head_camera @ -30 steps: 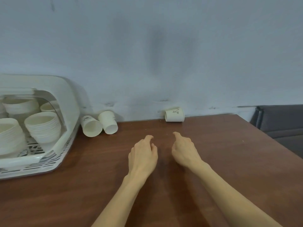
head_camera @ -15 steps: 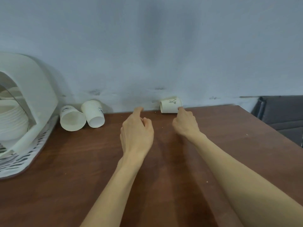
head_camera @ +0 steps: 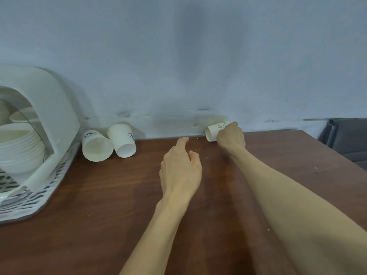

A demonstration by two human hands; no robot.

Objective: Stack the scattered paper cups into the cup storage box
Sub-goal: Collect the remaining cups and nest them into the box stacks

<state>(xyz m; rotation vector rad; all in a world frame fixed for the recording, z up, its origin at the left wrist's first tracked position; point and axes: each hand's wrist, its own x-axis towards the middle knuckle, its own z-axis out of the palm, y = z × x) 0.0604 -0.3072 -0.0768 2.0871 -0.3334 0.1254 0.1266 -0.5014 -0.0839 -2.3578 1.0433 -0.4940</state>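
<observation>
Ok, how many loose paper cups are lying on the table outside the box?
3. Two lie side by side by the box: left cup and next cup. The third cup is by the wall, gripped by the right hand. None seem hidden.

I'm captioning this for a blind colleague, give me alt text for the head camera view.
A person's right hand grips a paper cup lying on its side against the wall on a brown table; the left hand hovers open. Two more tipped cups lie beside a white storage box holding stacked cups.
</observation>
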